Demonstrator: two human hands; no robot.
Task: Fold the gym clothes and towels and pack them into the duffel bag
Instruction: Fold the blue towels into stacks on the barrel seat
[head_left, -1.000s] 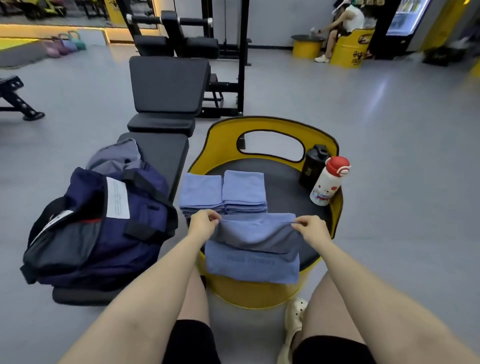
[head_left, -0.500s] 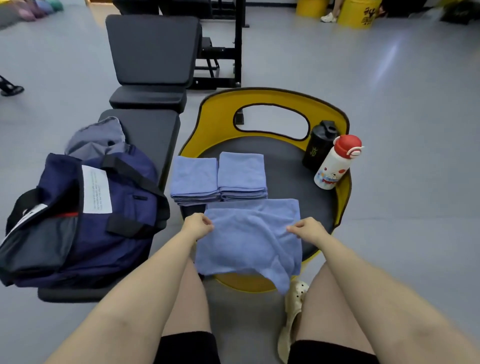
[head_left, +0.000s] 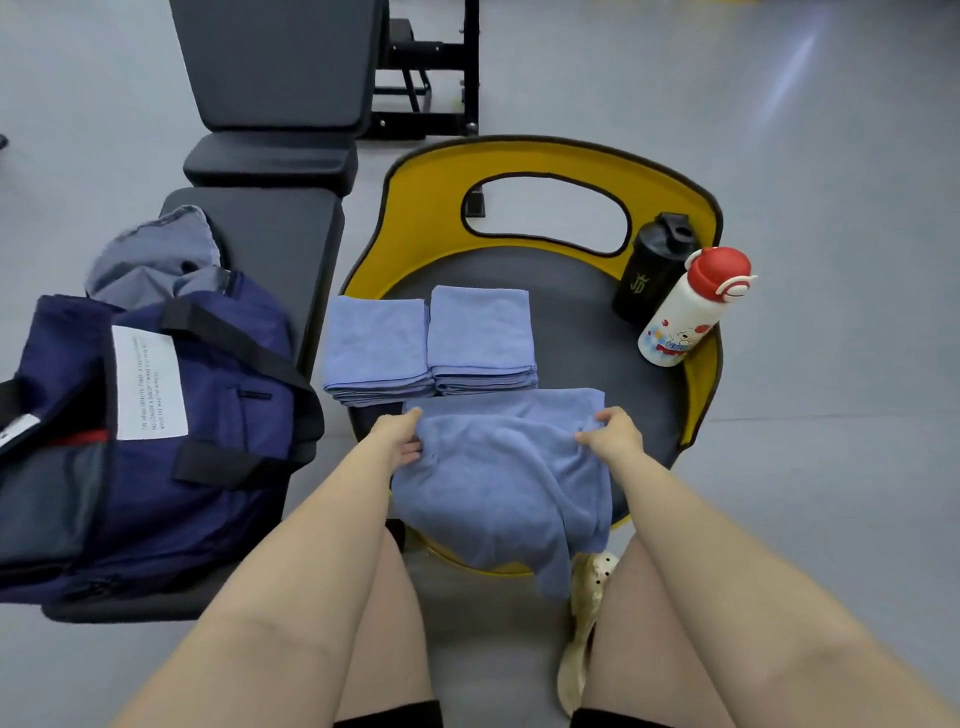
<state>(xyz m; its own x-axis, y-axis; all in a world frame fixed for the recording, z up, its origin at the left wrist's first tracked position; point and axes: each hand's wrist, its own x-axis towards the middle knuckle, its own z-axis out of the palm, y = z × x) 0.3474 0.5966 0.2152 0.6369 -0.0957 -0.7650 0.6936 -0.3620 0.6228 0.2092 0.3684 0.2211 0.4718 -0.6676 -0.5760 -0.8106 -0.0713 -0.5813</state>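
Observation:
A blue towel (head_left: 498, 483) lies spread over the near edge of the yellow chair's dark seat (head_left: 587, 338), its lower part hanging off toward my knees. My left hand (head_left: 399, 435) pinches its left edge and my right hand (head_left: 613, 434) pinches its right edge. Two stacks of folded blue towels (head_left: 431, 343) sit side by side just behind it. The navy duffel bag (head_left: 150, 415) rests on a black bench to the left, with grey clothing (head_left: 150, 260) at its far end.
A black shaker bottle (head_left: 649, 265) and a white bottle with a red cap (head_left: 691, 306) stand at the seat's right rim. The black weight bench (head_left: 280, 93) extends away on the left. Grey floor lies to the right. A pale sandal (head_left: 587, 623) is between my legs.
The towel, held folded up a second ago, now lies flatter over the seat edge with a corner hanging down. Both hands stay at its sides. The view tilted downward.

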